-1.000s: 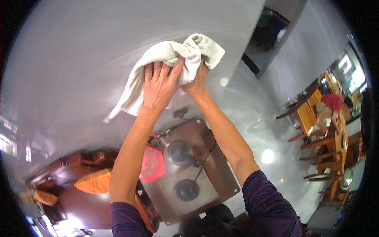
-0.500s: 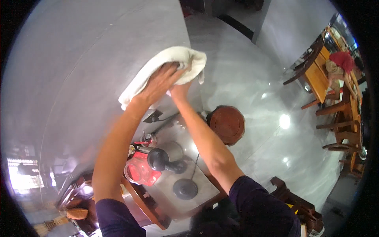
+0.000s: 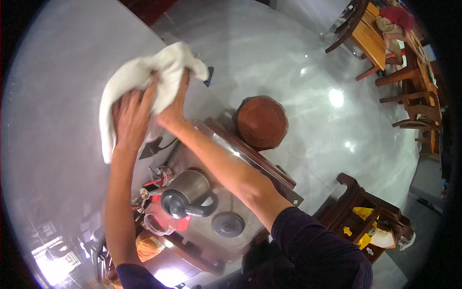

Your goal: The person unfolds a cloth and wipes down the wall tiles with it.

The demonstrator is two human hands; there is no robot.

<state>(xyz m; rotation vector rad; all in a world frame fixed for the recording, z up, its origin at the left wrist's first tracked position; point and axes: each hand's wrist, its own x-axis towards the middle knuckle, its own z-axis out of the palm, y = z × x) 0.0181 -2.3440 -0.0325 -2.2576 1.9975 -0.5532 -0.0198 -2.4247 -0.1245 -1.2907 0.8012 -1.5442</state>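
Note:
A white towel [image 3: 166, 62] is bunched up against or close to the grey glossy wall. My left hand [image 3: 132, 113] is on its near side, the fingers pushed into the folds and their tips partly hidden. At its right part, my right hand [image 3: 174, 108] grips the cloth between thumb and fingers. Below my arms, a steel kettle [image 3: 191, 185] with a black lid and handle stands on a small table [image 3: 202, 241]. Beside it are a clear jar [image 3: 158, 222] and a round black power base [image 3: 228, 224].
A round brown wooden stool [image 3: 262, 123] stands on the floor past the table's edge. A dark wooden stand [image 3: 356, 216] with yellow packets is at lower right. Wooden chairs [image 3: 414, 108] line the far right, with a person in red [image 3: 397, 18] bending there.
Both hands and the towel have shifted left in the picture, and the towel's shape has changed. My view has turned, so the stool and chairs sit higher and further left.

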